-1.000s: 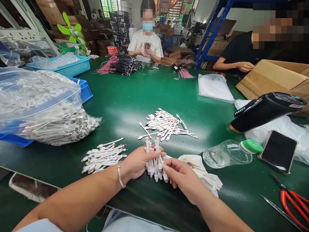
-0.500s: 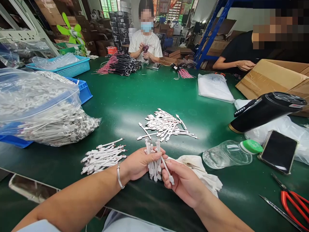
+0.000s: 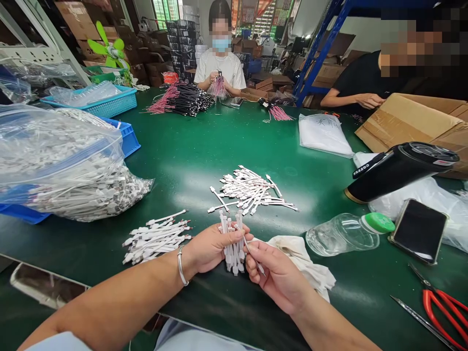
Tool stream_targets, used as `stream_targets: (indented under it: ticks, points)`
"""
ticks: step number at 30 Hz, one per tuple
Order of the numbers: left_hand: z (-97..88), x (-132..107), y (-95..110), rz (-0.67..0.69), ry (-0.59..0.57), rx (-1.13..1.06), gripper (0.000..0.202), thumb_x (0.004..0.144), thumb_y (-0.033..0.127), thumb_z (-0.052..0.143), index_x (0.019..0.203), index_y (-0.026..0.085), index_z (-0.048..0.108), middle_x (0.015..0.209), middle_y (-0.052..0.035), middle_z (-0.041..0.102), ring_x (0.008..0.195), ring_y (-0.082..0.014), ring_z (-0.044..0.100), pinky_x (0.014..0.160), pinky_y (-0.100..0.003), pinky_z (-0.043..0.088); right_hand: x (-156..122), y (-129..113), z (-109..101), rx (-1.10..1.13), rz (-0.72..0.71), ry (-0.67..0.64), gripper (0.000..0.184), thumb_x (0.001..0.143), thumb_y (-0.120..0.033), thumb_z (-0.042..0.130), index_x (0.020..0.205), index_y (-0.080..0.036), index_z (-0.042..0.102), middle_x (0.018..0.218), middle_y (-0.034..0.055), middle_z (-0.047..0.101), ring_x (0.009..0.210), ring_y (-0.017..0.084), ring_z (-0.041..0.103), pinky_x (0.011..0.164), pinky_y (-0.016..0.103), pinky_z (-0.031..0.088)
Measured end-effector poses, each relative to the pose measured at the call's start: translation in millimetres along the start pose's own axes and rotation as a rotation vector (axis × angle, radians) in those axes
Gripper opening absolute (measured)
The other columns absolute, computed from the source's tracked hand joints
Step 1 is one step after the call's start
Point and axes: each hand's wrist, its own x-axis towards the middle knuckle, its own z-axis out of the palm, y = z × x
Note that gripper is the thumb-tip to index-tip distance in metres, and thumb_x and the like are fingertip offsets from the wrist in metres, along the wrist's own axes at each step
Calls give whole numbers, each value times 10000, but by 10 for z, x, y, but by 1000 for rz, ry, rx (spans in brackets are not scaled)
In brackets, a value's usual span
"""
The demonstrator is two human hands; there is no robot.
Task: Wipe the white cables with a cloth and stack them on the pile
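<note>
White cable bundle (image 3: 234, 258) in the left hand (image 3: 210, 247), single cable (image 3: 261, 268) in the right hand (image 3: 274, 270)

The left hand is closed around the bundle, its thumb laid across the front and the cable ends poking out above and below the grip. A silver bangle (image 3: 180, 266) circles that wrist. Just to its right, the right hand has thumb and fingers pinched together on the single cable, which slants down through the grip. Its upper end reaches the left thumb beside the bundle; whether they touch, I cannot tell.

A crumpled white cloth (image 3: 307, 261) lies just beside the right hand, on its outer side. A loose pile of white cables (image 3: 157, 237) sits to the left of the left hand, beyond the forearm. Just past the fingertips of both hands, a second pile (image 3: 252, 189) is spread on the green table (image 3: 190, 156).

Farther to the right of the right hand are red-handled pliers (image 3: 429, 304), a clear bottle with a green cap (image 3: 380, 223), a phone (image 3: 419, 231) and a black tumbler (image 3: 398, 173). Well to the left of the left hand, a clear plastic bag (image 3: 73, 165) bulges with more cables.

Far beyond both hands, a heap of black and pink wires (image 3: 183, 100) lies near a seated person in a pale top (image 3: 220, 68), who holds pink wires. Another person in a black top (image 3: 360, 80) sits to the right, behind a cardboard box (image 3: 405, 119).
</note>
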Motion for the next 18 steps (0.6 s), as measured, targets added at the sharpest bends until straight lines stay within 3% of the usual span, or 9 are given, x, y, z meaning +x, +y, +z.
stream_targets:
  ticks: [18]
  points:
    - [0, -4, -18, 11, -20, 60, 398, 571, 311, 822, 852, 118, 616, 736, -34, 648, 627, -149, 613, 657, -291, 456, -13, 34, 45, -241, -185, 153, 265, 715, -395, 700, 705, -168, 562, 617, -23, 541, 561, 71, 421, 518, 200, 321]
